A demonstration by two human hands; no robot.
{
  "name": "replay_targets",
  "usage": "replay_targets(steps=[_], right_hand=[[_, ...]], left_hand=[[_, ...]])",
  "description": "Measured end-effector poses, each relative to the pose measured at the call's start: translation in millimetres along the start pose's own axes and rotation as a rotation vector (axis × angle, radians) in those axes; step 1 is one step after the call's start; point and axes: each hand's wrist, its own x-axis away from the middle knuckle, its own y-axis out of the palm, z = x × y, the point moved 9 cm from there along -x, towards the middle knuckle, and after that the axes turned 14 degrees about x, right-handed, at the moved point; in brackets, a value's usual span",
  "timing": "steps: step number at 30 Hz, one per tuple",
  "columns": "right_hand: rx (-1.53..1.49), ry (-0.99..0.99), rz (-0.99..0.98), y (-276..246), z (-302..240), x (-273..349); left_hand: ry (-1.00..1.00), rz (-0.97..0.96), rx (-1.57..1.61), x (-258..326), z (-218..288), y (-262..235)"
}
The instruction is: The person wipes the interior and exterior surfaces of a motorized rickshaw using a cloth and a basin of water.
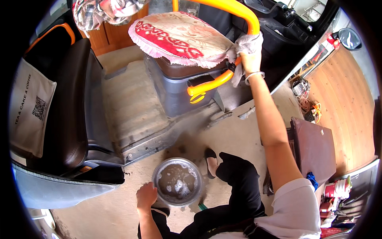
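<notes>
My right hand (251, 59) reaches far forward, closed over a damp-looking grey rag (247, 44) pressed round the yellow-orange handrail (234, 10). One end of the rag hangs down beside the rail's lower bend. Low on the left, my left hand (147, 195) is curled into a loose fist beside a round metal basin (200, 181). Nothing shows in its fingers, and whether it touches the rim I cannot tell. Murky water with patches of foam fills the basin, which stands on the floor by my feet. Behind the rail lies a red and cream frilled cushion (179, 38) on a seat.
A dark brown seat (65, 103) with a printed cloth bag (30, 107) on its back stands at left. The vehicle's worn step (131, 99) lies ahead. To the right are a brown box (314, 147), coiled cables (304, 101) and a wooden board (346, 95).
</notes>
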Motion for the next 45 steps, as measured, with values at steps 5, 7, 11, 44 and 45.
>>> replay_targets(steps=[5, 7, 11, 44, 45], right_hand=[[-0.118, 0.033, -0.126, 19.2, 60.2, 52.4], [-0.172, 0.003, -0.092, 11.9, 55.8, 57.0], [0.229, 0.150, -0.290, -8.3, 79.4, 67.1], [0.081, -0.126, -0.683, 101.8, -40.9, 183.2], [-0.177, 0.165, -0.800, 93.9, -22.7, 225.0]], left_hand=[[0.138, 0.015, 0.089, -6.3, 22.6, 12.7], [0.115, 0.004, 0.073, -8.7, 27.1, 13.1], [0.119, 0.038, 0.044, -10.5, 24.6, 6.7], [-0.072, -0.073, 0.037, -27.3, 0.0, 16.2], [-0.087, -0.106, -0.001, -26.6, -9.8, 22.8]])
